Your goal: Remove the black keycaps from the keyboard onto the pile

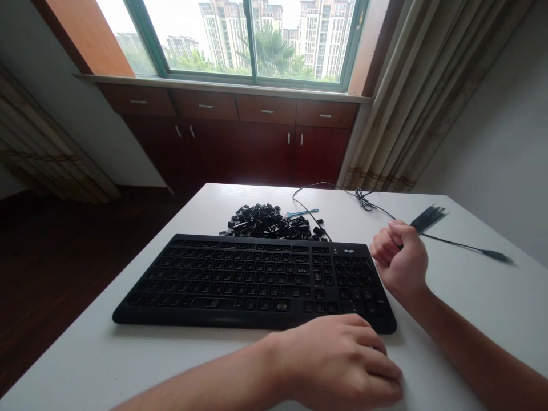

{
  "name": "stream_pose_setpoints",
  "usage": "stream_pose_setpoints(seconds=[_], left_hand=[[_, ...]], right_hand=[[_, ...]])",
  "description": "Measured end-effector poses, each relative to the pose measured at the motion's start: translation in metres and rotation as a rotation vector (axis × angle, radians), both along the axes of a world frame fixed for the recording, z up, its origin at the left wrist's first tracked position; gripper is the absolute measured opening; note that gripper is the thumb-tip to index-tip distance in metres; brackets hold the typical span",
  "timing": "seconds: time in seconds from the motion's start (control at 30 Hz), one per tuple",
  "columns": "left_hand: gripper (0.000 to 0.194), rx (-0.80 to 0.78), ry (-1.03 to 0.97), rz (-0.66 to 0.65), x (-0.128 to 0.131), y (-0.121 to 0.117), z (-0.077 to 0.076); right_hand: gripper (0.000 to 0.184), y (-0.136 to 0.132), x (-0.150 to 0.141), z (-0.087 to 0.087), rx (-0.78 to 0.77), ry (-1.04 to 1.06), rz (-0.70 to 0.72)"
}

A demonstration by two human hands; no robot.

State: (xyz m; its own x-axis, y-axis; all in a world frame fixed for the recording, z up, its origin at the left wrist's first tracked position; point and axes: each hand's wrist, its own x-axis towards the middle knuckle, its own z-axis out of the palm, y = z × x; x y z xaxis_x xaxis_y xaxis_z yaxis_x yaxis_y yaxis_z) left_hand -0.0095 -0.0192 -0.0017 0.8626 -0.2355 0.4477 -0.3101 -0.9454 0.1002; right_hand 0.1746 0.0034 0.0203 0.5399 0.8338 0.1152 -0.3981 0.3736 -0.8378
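Observation:
A black keyboard (252,319) lies across the table, with most of its key positions showing bare square sockets. My right hand (405,260) is closed in a fist around a brush (428,218), above the keyboard's right end. The dark, ragged bristles point up and to the right, and my fingers hide the brush's grip. Palm down, my left hand (342,359) rests at the front right edge of the keyboard. Its fingers are loosely bent and slightly apart, reaching right over the table; its palm side is hidden. Behind the keyboard is a heap of loose black keycaps (269,222).
Beside the heap lies a thin blue tool (303,212). A black cable (363,200), bundled in the middle, runs along the back of the white table (475,297) to a plug (496,255) on the right. Cabinets (240,145) stand below the window.

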Motion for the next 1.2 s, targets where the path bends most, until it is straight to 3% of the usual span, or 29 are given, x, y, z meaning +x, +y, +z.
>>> stream_pose_setpoints(seconds=[0.37, 0.57, 0.83, 1.03, 1.2], left_hand=[[0.013, 0.087, -0.203, 0.076, -0.004, 0.009, 0.005], [0.023, 0.129, -0.309, 0.063, -0.007, 0.014, 0.008], [0.021, 0.151, -0.304, 0.017, -0.009, 0.017, 0.004], [0.011, 0.094, -0.347, 0.188, -0.025, 0.040, 0.023], [0.013, -0.067, -0.297, 0.590, -0.051, 0.081, 0.026]], right_hand=[[0.040, -0.001, -0.004, -0.004, -0.018, -0.040, 0.038], [0.041, -0.002, -0.002, -0.004, -0.017, -0.051, 0.050], [0.040, -0.003, -0.003, -0.004, -0.022, -0.045, 0.047], [0.040, -0.003, -0.003, -0.004, -0.011, -0.071, 0.051], [0.040, -0.004, -0.004, -0.003, -0.012, -0.076, 0.059]])
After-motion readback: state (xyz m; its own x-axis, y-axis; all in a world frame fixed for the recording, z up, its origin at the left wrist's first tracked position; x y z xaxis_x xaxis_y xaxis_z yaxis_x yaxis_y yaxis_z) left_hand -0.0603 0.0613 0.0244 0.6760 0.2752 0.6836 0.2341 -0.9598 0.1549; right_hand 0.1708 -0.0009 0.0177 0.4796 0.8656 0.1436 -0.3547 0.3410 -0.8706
